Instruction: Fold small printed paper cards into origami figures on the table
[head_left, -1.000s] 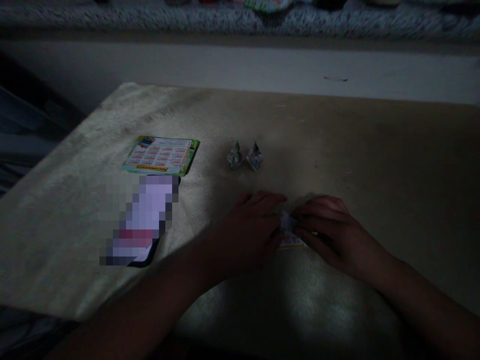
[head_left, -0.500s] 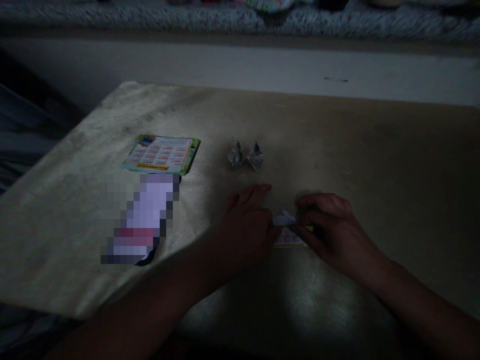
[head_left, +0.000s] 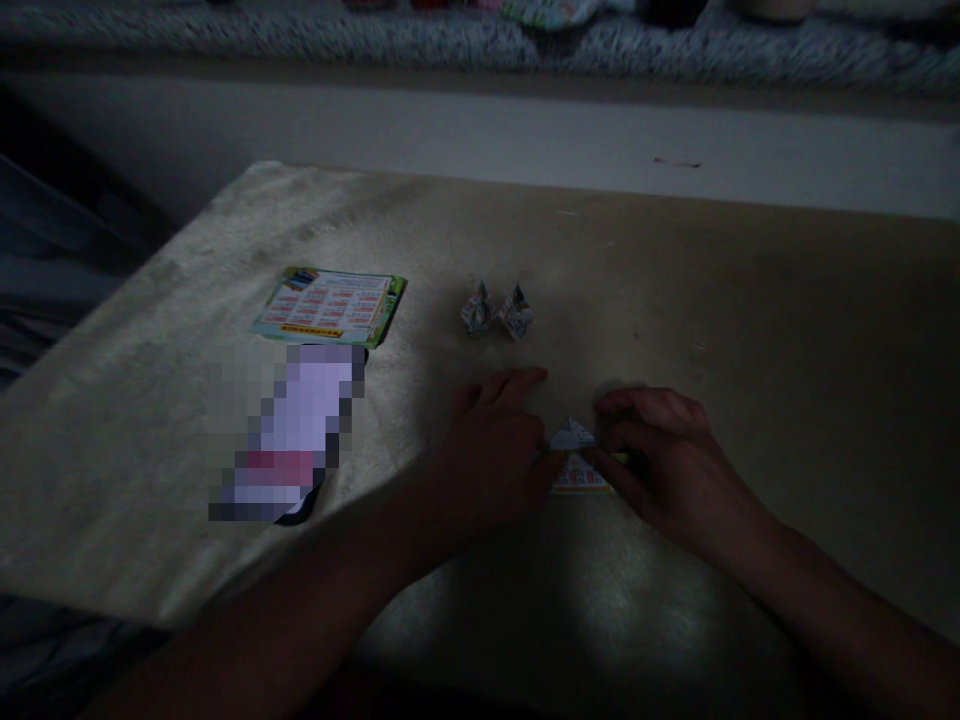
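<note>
A small folded sheet of printed paper (head_left: 579,472) lies on the table between my hands, its far end coming to a point. My left hand (head_left: 499,450) grips its left side with thumb and bent forefinger, the other fingers reaching forward over the table. On the right side, my right hand (head_left: 660,445) pinches the paper's edge between thumb and forefinger. Both hands hide parts of the sheet. Beyond them stands a folded paper figure (head_left: 478,310) with a pointed tip, and close beside it a second folded paper figure (head_left: 516,313).
A stack of printed calendar cards (head_left: 330,305) rests at the left. Just nearer lies a smartphone (head_left: 300,420) with a blurred, lit screen. The pale table (head_left: 165,420) meets a wall (head_left: 450,130) at the back, under a speckled stone ledge (head_left: 300,45) with objects on it.
The whole view has shifted slightly, so the table's things sit a little further right. Both hands keep nearly the same hold on the folded paper.
</note>
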